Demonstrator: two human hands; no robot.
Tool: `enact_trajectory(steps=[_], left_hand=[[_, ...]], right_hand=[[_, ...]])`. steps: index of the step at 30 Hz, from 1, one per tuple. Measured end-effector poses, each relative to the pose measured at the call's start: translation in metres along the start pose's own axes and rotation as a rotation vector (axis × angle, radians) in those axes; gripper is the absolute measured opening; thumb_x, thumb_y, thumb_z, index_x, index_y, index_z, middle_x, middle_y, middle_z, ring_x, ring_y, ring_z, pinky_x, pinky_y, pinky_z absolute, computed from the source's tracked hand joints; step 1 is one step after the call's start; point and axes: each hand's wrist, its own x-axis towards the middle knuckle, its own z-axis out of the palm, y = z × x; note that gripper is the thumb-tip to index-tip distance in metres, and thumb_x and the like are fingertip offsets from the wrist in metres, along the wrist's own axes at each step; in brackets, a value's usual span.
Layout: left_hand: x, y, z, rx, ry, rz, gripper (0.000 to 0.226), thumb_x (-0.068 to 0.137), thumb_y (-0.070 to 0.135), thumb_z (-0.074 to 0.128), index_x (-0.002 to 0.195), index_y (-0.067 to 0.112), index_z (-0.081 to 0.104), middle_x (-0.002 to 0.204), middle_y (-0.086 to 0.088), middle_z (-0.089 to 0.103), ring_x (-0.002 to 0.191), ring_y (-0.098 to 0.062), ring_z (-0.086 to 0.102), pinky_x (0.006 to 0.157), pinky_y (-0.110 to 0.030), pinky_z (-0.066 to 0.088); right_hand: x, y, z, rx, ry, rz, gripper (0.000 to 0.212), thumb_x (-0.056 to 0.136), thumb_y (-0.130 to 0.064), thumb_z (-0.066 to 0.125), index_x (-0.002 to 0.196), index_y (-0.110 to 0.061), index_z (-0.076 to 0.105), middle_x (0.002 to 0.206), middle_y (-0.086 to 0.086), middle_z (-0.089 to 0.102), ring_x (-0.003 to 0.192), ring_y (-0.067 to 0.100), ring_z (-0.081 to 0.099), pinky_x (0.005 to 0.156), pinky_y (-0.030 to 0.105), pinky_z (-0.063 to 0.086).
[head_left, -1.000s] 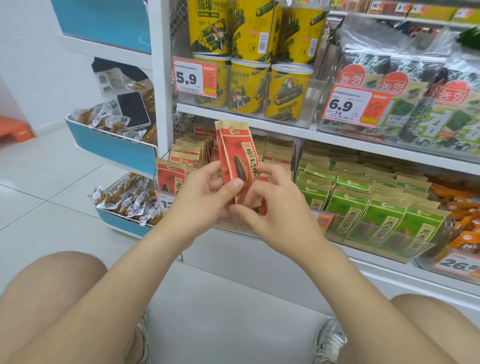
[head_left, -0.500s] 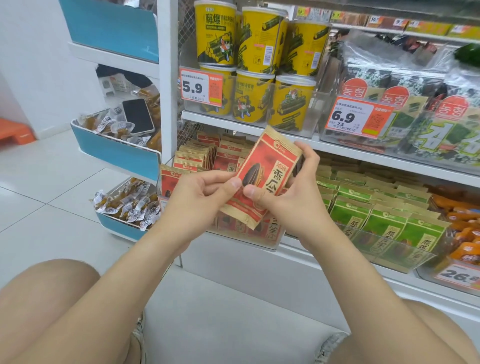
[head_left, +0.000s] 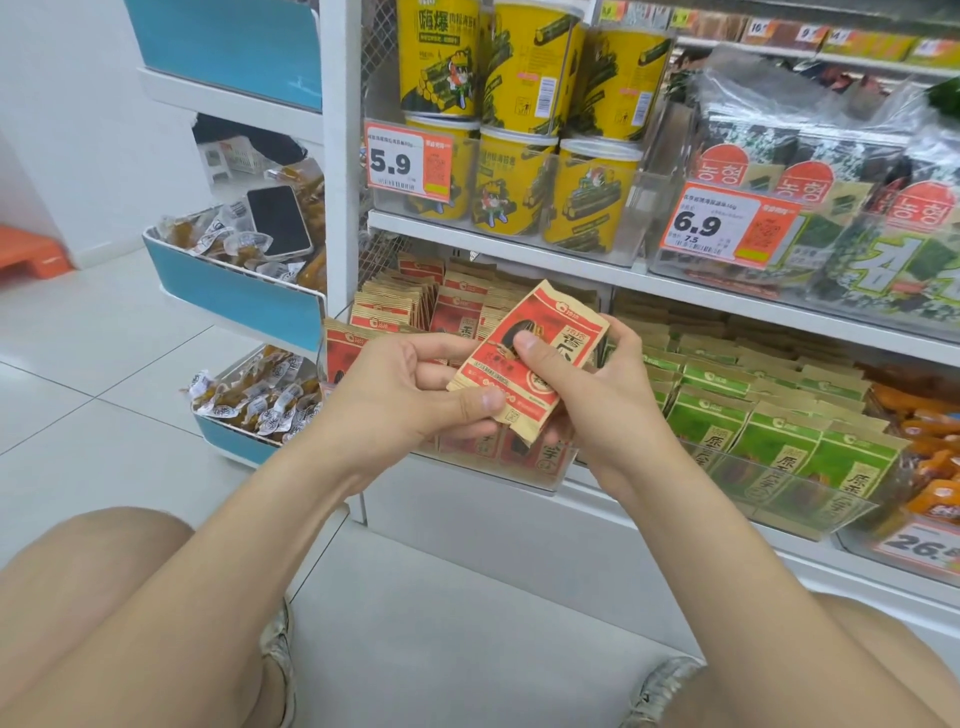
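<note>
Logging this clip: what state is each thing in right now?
red packet, tilted, held by both hands before the shelf.
left hand, pinches the packet's lower corner.
right hand, grips the packet, thumb on its face.
phone, screen dark, lying in the blue bin.
yellow tubs, upright, stacked two high.

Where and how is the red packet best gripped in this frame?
Pinch the red packet across its flat faces near an edge, thumb in front and fingers behind, coming from either side. It is a thin pouch, tilted with its face to the camera. The left hand pinches its lower corner and the right hand its middle.
</note>
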Motion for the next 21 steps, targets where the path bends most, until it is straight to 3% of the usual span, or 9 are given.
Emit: enact_trajectory(steps=[2, 5, 10, 13, 15, 18, 21], left_hand=[[0.001, 0.001, -0.001, 0.017, -0.002, 0.023, 0.047, 0.078, 0.001, 0.084, 0.123, 0.007, 0.072, 0.100, -0.018, 0.082, 0.091, -0.027, 0.082, 0.068, -0.029, 0.066], [0.001, -0.002, -0.002, 0.086, -0.033, 0.055, 0.058, 0.071, 0.002, 0.090, 0.126, 0.010, 0.072, 0.105, -0.015, 0.082, 0.098, -0.029, 0.081, 0.081, -0.043, 0.068], [0.000, -0.005, -0.001, 0.118, -0.068, 0.088, 0.063, 0.074, 0.002, 0.090, 0.132, 0.015, 0.070, 0.112, -0.014, 0.082, 0.104, -0.032, 0.080, 0.086, -0.054, 0.066], [0.001, -0.004, 0.001, 0.130, -0.036, 0.121, 0.063, 0.072, 0.004, 0.090, 0.130, 0.019, 0.070, 0.111, -0.011, 0.082, 0.103, -0.032, 0.080, 0.085, -0.053, 0.067], [0.002, -0.004, 0.003, 0.131, -0.024, 0.110, 0.061, 0.074, 0.000, 0.088, 0.129, 0.018, 0.071, 0.110, -0.010, 0.082, 0.102, -0.029, 0.081, 0.085, -0.044, 0.067], [0.005, -0.005, 0.000, 0.113, -0.036, 0.038, 0.052, 0.086, -0.005, 0.081, 0.133, 0.016, 0.069, 0.111, -0.011, 0.082, 0.104, -0.027, 0.080, 0.085, -0.035, 0.066], [0.009, -0.002, -0.008, 0.152, -0.033, -0.022, 0.036, 0.102, -0.002, 0.066, 0.134, 0.015, 0.068, 0.110, -0.011, 0.082, 0.106, -0.026, 0.080, 0.090, -0.038, 0.066]], right_hand=[[-0.001, -0.001, -0.001, 0.026, -0.002, 0.009, 0.087, 0.087, -0.029, 0.090, 0.150, -0.028, 0.030, 0.097, 0.002, 0.082, 0.067, 0.024, 0.077, 0.041, 0.028, 0.047], [-0.004, -0.002, -0.001, 0.023, 0.003, -0.005, 0.086, 0.087, -0.030, 0.090, 0.146, -0.034, 0.028, 0.106, 0.004, 0.081, 0.073, 0.025, 0.080, 0.045, 0.032, 0.052], [-0.004, 0.000, -0.004, -0.021, 0.011, -0.056, 0.083, 0.088, -0.031, 0.090, 0.141, -0.037, 0.026, 0.111, 0.004, 0.078, 0.076, 0.027, 0.081, 0.047, 0.033, 0.055], [-0.004, 0.000, -0.005, 0.052, 0.016, -0.040, 0.080, 0.088, -0.029, 0.089, 0.138, -0.036, 0.026, 0.109, 0.006, 0.079, 0.073, 0.025, 0.080, 0.043, 0.030, 0.052], [-0.004, 0.000, -0.006, 0.076, 0.011, -0.036, 0.080, 0.089, -0.029, 0.088, 0.137, -0.035, 0.026, 0.109, 0.006, 0.080, 0.073, 0.024, 0.080, 0.043, 0.029, 0.052], [0.001, 0.002, -0.009, 0.019, 0.026, -0.062, 0.077, 0.088, -0.031, 0.089, 0.136, -0.033, 0.029, 0.114, 0.004, 0.077, 0.086, 0.020, 0.081, 0.058, 0.035, 0.063], [0.007, -0.001, -0.016, -0.168, 0.133, -0.261, 0.067, 0.090, -0.033, 0.087, 0.133, -0.026, 0.036, 0.111, -0.002, 0.073, 0.092, 0.003, 0.076, 0.080, 0.037, 0.063]])
